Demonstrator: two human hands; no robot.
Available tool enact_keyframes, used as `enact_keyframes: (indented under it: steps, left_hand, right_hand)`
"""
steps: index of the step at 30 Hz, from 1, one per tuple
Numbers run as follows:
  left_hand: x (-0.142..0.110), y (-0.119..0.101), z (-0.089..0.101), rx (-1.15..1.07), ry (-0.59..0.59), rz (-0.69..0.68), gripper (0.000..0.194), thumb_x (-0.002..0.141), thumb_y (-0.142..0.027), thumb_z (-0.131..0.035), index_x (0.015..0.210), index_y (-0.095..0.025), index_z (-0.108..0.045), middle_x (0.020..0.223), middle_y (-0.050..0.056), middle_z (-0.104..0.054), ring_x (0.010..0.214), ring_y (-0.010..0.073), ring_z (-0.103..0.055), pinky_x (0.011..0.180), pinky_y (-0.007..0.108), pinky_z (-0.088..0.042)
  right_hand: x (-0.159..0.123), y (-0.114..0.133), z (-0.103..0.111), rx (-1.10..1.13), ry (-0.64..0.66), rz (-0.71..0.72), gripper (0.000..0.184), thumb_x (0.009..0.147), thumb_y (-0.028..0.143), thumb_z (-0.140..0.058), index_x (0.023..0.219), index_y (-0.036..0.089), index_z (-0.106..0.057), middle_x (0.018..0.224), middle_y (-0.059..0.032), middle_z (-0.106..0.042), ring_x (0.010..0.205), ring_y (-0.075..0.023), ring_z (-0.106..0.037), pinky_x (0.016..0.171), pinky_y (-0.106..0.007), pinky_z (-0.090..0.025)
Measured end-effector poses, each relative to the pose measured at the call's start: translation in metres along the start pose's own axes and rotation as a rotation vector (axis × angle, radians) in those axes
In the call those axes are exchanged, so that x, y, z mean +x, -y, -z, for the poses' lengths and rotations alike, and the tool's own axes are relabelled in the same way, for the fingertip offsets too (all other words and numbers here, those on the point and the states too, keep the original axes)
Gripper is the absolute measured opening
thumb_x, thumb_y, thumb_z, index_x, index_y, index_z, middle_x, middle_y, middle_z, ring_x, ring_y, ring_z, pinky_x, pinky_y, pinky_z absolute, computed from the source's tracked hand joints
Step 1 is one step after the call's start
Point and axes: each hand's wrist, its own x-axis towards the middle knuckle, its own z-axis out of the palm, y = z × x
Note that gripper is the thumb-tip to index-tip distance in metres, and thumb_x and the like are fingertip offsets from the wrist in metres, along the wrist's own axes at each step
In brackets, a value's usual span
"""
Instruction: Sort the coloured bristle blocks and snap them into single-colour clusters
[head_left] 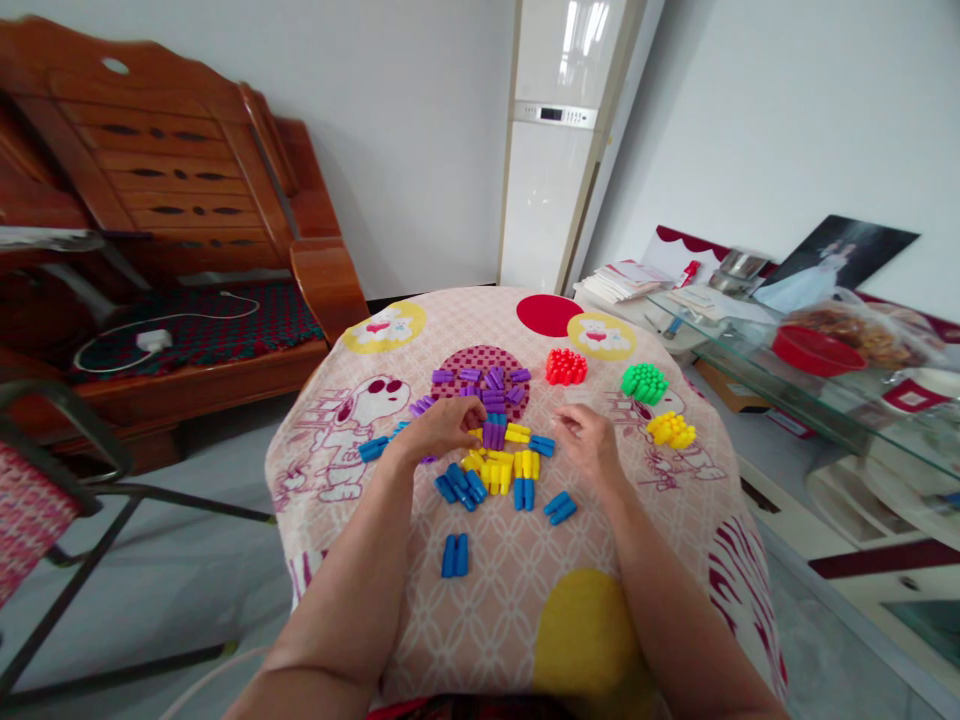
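My left hand (pixel 452 424) reaches in from the left over the loose pieces, its fingers curled together. Its fingertips are beside a small upright group of purple plastic toy blocks (pixel 493 436) with blue above. Whether a piece sits between those fingers is hidden. To the right, my right hand (pixel 589 436) hovers with loosely bent fingers, a little apart, and nothing visible in them. Between the hands lie yellow blocks (pixel 499 476), some joined with blue ones. Blue blocks (pixel 460 486) lie nearer me, with a blue pair (pixel 454 556) in front. Purple blocks (pixel 495 379) are spread behind.
Red (pixel 566 367), green (pixel 644 383) and yellow (pixel 671 430) clusters of blocks stand at the back right of the cloth-covered table (pixel 487 640). A glass shelf with a red bowl (pixel 817 350) stands right. At left are a wooden bench (pixel 180 190) and a chair (pixel 34 500).
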Motion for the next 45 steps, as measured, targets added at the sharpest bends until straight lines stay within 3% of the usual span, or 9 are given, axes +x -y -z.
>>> enact_keyframes:
  steps: [5, 9, 14, 19, 23, 28, 36, 40, 45]
  left_hand:
    - [0.004, 0.002, -0.005, -0.216, 0.006, -0.013, 0.027, 0.068, -0.027, -0.069, 0.094, -0.018, -0.065, 0.07, -0.001, -0.067, 0.063, 0.0144, -0.063, 0.058, 0.023, -0.048]
    - [0.006, -0.001, -0.005, -0.378, -0.048, 0.003, 0.028, 0.071, -0.032, -0.069, 0.094, -0.016, -0.066, 0.07, 0.0, -0.067, 0.059, 0.0137, -0.062, 0.055, 0.024, -0.05]
    - [0.007, -0.005, 0.001, -0.52, -0.216, -0.01, 0.033, 0.07, -0.036, -0.071, 0.094, -0.014, -0.068, 0.082, 0.006, -0.072, 0.072, 0.0162, -0.067, 0.063, 0.025, -0.054]
    - [0.009, -0.002, 0.001, -0.585, -0.301, 0.084, 0.039, 0.068, -0.039, -0.072, 0.097, -0.012, -0.07, 0.076, 0.005, -0.071, 0.064, 0.0157, -0.065, 0.058, 0.025, -0.05]
    - [0.011, -0.001, 0.0, -0.534, -0.312, 0.213, 0.034, 0.063, -0.037, -0.074, 0.088, -0.014, -0.072, 0.062, 0.001, -0.065, 0.051, 0.0126, -0.056, 0.046, 0.021, -0.041]
    - [0.01, -0.007, -0.001, -0.658, -0.258, 0.254, 0.034, 0.061, -0.037, -0.075, 0.087, -0.014, -0.072, 0.058, -0.001, -0.062, 0.046, 0.0103, -0.051, 0.043, 0.02, -0.038]
    - [0.012, -0.003, -0.002, -0.746, -0.367, 0.296, 0.044, 0.055, -0.041, -0.081, 0.088, -0.013, -0.072, 0.063, 0.0, -0.065, 0.051, 0.0114, -0.055, 0.047, 0.021, -0.041]
    - [0.012, -0.007, -0.003, -0.738, -0.352, 0.303, 0.044, 0.053, -0.042, -0.082, 0.085, -0.014, -0.072, 0.065, 0.001, -0.067, 0.052, 0.0114, -0.056, 0.047, 0.02, -0.041]
    - [0.011, -0.006, -0.003, -0.716, -0.348, 0.301, 0.045, 0.056, -0.044, -0.081, 0.087, -0.014, -0.072, 0.066, 0.002, -0.068, 0.051, 0.0122, -0.057, 0.048, 0.021, -0.043]
  right_hand:
    - [0.0, 0.013, -0.036, -0.095, 0.209, 0.09, 0.01, 0.082, 0.019, -0.063, 0.09, 0.022, -0.068, 0.095, -0.0082, -0.068, 0.095, -0.0229, -0.061, 0.087, -0.036, -0.049]
    - [0.0, 0.014, -0.039, -0.05, 0.137, 0.038, 0.007, 0.084, 0.019, -0.058, 0.088, 0.021, -0.063, 0.091, -0.007, -0.067, 0.088, -0.0207, -0.061, 0.083, -0.033, -0.048]
    - [0.002, 0.01, -0.02, 0.157, -0.031, -0.075, 0.014, 0.082, 0.034, -0.06, 0.088, 0.021, -0.061, 0.088, -0.0038, -0.067, 0.083, -0.0191, -0.062, 0.081, -0.032, -0.05]
    - [0.006, 0.002, -0.005, 0.186, -0.11, -0.175, 0.017, 0.072, 0.032, -0.066, 0.084, 0.021, -0.063, 0.087, -0.0039, -0.068, 0.082, -0.0198, -0.062, 0.078, -0.032, -0.051]
    - [0.007, -0.008, 0.007, 0.131, -0.12, -0.254, 0.02, 0.069, 0.031, -0.066, 0.086, 0.02, -0.066, 0.085, -0.002, -0.069, 0.08, -0.0195, -0.063, 0.077, -0.032, -0.051]
    - [0.008, -0.023, 0.018, 0.033, -0.166, -0.321, 0.023, 0.066, 0.029, -0.067, 0.087, 0.021, -0.069, 0.086, -0.0021, -0.071, 0.082, -0.021, -0.064, 0.079, -0.032, -0.051]
    - [0.004, -0.033, 0.067, -0.367, -0.443, -0.355, 0.032, 0.07, 0.027, -0.061, 0.098, 0.015, -0.07, 0.097, -0.0115, -0.072, 0.088, -0.0247, -0.064, 0.083, -0.035, -0.05]
    - [-0.016, -0.03, 0.096, -0.668, -0.367, -0.521, 0.033, 0.074, 0.028, -0.064, 0.102, 0.012, -0.071, 0.098, -0.0152, -0.072, 0.091, -0.0268, -0.065, 0.083, -0.035, -0.048]
    - [-0.035, -0.032, 0.104, -0.851, -0.181, -0.694, 0.03, 0.08, 0.03, -0.064, 0.103, 0.012, -0.07, 0.098, -0.0161, -0.073, 0.092, -0.0274, -0.067, 0.078, -0.032, -0.045]
